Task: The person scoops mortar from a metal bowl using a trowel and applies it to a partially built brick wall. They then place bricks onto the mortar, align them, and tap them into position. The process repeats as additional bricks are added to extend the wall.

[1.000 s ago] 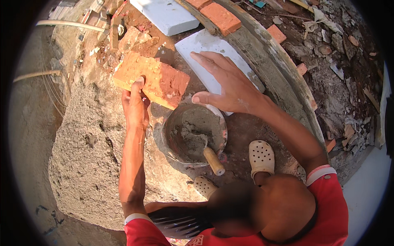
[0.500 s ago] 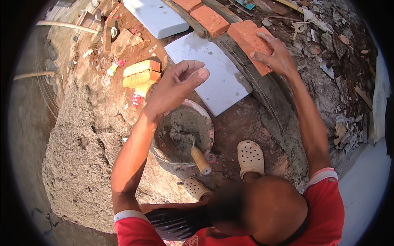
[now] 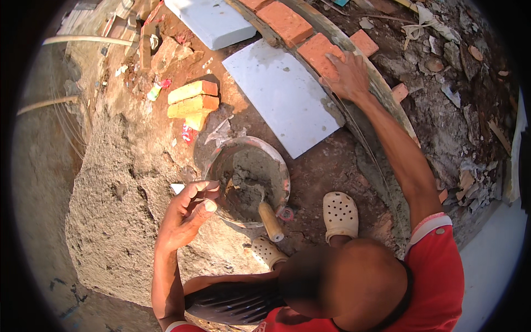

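My right hand (image 3: 349, 77) reaches over a curved low wall, its fingers gripping a red brick (image 3: 318, 51). That brick lies at the near end of a row of red bricks (image 3: 285, 23). My left hand (image 3: 185, 218) hovers beside the bucket's left side, fingers bent and thumb apart, with nothing in it. Grey mortar (image 3: 251, 166) fills part of the round bucket (image 3: 286, 182). A trowel (image 3: 270, 220) rests there with its wooden handle leaning over the near rim; its blade is mostly hidden in the mortar.
Two white slabs (image 3: 285, 99) (image 3: 213, 22) lie left of the wall. A taut string (image 3: 362, 135) runs along the wall. Stacked orange bricks (image 3: 193, 102) stand beyond the bucket; a rough mortar heap (image 3: 116, 210) spreads left. Loose bricks (image 3: 364, 42) and rubble lie right of the wall.
My right hand has shifted left with the brick, which now lies lengthwise in line with the row. My left hand has dropped from above the bucket's far rim toward me, to its left side.
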### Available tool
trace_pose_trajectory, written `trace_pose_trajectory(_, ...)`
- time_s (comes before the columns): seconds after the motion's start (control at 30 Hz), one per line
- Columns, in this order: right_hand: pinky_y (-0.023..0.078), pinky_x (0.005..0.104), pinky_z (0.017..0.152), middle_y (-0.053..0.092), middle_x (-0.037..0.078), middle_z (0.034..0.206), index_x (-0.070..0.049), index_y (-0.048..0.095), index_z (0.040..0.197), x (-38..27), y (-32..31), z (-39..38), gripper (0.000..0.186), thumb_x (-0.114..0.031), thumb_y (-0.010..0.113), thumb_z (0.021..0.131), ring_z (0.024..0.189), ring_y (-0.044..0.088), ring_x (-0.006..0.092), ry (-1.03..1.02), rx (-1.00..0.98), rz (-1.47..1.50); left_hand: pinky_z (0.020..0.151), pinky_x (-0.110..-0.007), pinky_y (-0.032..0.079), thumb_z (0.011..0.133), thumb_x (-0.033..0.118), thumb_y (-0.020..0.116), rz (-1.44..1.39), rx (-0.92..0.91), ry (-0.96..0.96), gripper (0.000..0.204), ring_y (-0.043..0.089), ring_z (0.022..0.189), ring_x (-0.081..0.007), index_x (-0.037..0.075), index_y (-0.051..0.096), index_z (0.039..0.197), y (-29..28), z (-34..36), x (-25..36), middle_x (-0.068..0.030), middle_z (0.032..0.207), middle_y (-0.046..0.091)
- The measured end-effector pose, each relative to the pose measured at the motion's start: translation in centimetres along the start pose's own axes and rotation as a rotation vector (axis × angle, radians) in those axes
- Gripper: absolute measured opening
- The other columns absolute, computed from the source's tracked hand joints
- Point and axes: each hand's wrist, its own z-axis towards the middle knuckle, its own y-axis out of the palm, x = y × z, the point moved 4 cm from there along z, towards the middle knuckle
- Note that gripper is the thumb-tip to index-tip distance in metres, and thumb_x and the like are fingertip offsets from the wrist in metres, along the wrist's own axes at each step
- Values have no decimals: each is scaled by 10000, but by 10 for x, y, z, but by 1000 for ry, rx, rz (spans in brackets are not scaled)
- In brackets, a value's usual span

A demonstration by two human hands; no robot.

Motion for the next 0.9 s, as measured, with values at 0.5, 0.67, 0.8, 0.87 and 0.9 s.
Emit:
trace_pose_trajectory(0.5,371,536,1086,526,223,1362,-205,591,1452,-11,3,6,732,-522,775,818,1270,439,425,17,-141,-31,999,-341,485,1007,360,700,12,-4,0,531,611,1141,-173,11,575,1387,8,4,-8,-70,1239,660)
trace_pose_trajectory(0.67,392,529,1069,559,224,1340,-224,604,1441,-6,3,13,694,-514,763,830,1254,463,437,-19,-168,-47,1000,-344,484,1011,360,694,45,-32,7,520,613,1135,-170,7,581,1375,11,8,-9,-76,1235,663)
trace_pose_trajectory(0.8,407,527,1053,572,234,1331,-254,621,1420,1,7,27,580,-479,701,891,1233,486,444,-106,-145,-175,997,-345,486,1013,351,690,89,-31,17,500,615,1127,-170,9,590,1364,10,8,-8,-77,1244,664)
trace_pose_trajectory(0.87,413,533,1041,581,233,1309,-267,632,1408,2,11,34,528,-458,669,917,1205,506,446,-197,-62,-214,996,-347,487,1015,341,689,81,-27,21,483,618,1126,-173,14,596,1358,9,6,-9,-76,1237,665)
trace_pose_trajectory(0.9,415,534,1035,587,230,1284,-260,642,1393,3,14,36,511,-445,669,919,1191,514,445,-224,-24,-206,995,-348,488,1015,335,689,100,-15,21,475,619,1125,-175,16,599,1355,7,6,-10,-75,1234,666)
